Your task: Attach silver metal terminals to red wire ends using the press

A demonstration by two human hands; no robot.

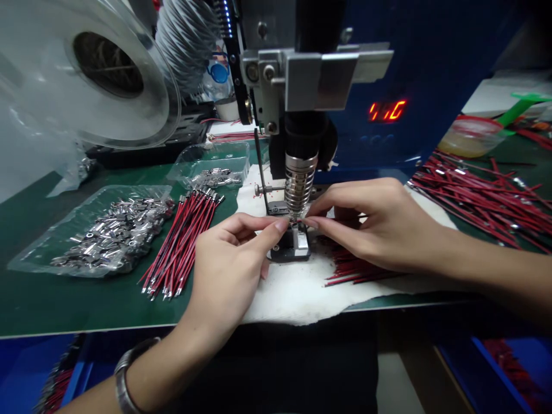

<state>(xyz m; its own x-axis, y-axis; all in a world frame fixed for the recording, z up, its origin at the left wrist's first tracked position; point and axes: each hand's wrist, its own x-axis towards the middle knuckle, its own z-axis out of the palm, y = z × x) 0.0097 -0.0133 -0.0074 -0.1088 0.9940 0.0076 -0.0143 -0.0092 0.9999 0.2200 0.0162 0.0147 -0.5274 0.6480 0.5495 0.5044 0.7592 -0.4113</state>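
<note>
My left hand (235,259) is closed in a pinch at the base of a spring-wrapped metal nozzle (299,178). What its thumb and forefinger hold is too small to make out. From the other side, my right hand (371,221) also pinches at the nozzle tip, with a thin wire (362,216) showing between its fingers. Both sets of fingertips nearly meet over a small metal fixture (301,241). Under my right hand lies a bunch of red and black wires (356,270). Another wire bundle (183,241), with metal ends, rests left of my left hand.
A clear tray (116,236) of small metal connectors sits at the left, with a smaller tray (215,175) behind. The blue machine (379,144) has a lit red display. More red wires (483,195) and a tub (470,138) are at right. White cloth (297,299) covers the table edge.
</note>
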